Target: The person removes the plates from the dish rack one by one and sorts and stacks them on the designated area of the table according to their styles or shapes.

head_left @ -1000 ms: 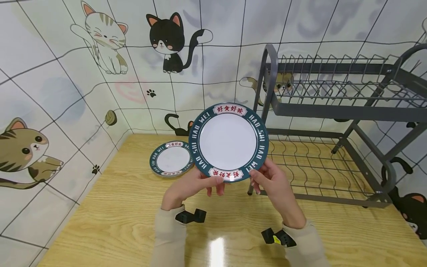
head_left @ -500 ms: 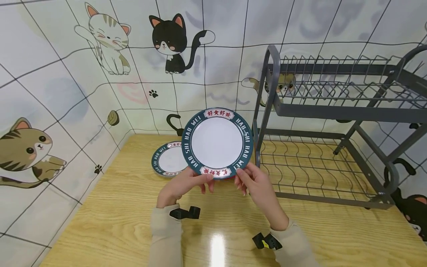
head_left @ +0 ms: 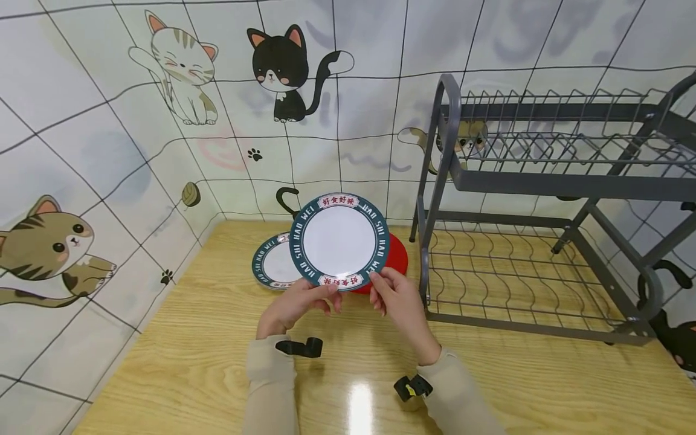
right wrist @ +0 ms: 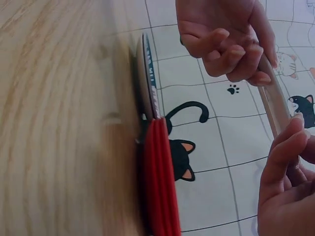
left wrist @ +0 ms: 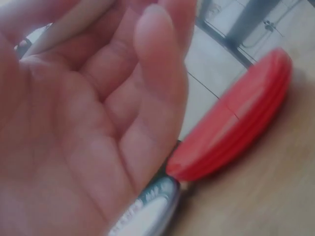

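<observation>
A white plate (head_left: 339, 244) with a teal rim and red lettering is held up, tilted toward the head camera. My left hand (head_left: 296, 308) pinches its lower rim on the left, thumb on top and fingers beneath. The right hand (head_left: 399, 302) pinches the same rim on the right. Seen edge-on in the right wrist view, the held plate (right wrist: 275, 103) spans both hands, above the tabletop. Behind it, a matching plate (head_left: 272, 269) lies on the table, partly covered. A red stack with layered edges (head_left: 399, 257) peeks out on the right, mostly hidden by the held plate.
A grey two-tier metal dish rack (head_left: 544, 181) stands on the right of the wooden table (head_left: 179, 362). Cat-patterned tiled covering (head_left: 370, 109) lines the wall behind and at the left. Black wrist cameras sit on both cuffs.
Both hands have carried the plate left and lower, away from the head camera, so it overlaps the lying plate more. The red stack has come into view beside it.
</observation>
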Demonstrator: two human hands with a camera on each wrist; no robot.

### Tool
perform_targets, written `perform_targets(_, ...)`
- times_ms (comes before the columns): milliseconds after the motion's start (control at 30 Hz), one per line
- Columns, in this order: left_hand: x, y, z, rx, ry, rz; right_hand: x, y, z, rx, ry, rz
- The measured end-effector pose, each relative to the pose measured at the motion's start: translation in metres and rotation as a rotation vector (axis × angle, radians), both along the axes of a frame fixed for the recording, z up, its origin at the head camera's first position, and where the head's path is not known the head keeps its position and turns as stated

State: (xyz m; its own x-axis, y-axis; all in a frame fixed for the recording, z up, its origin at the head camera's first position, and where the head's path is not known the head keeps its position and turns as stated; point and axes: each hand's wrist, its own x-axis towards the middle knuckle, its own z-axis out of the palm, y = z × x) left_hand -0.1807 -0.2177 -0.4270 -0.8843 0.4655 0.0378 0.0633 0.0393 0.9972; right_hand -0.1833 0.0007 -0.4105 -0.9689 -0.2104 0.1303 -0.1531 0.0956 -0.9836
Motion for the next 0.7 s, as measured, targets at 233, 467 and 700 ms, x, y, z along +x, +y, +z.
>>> perform_targets(233,-0.005,-0.004,-0.022,0.09,-0.09,0.076,0.0,-0.012,0.002,-0.061,-0.077,0.042)
perform_targets(467,-0.008,-0.013,-0.043,0.119,-0.153,0.143,-0.009,-0.026,-0.021,-0.127,-0.093,0.122)
perform_targets(700,-0.008,-0.021,-0.053,0.153,-0.168,0.201,-0.023,-0.049,-0.049,-0.112,-0.085,0.082)
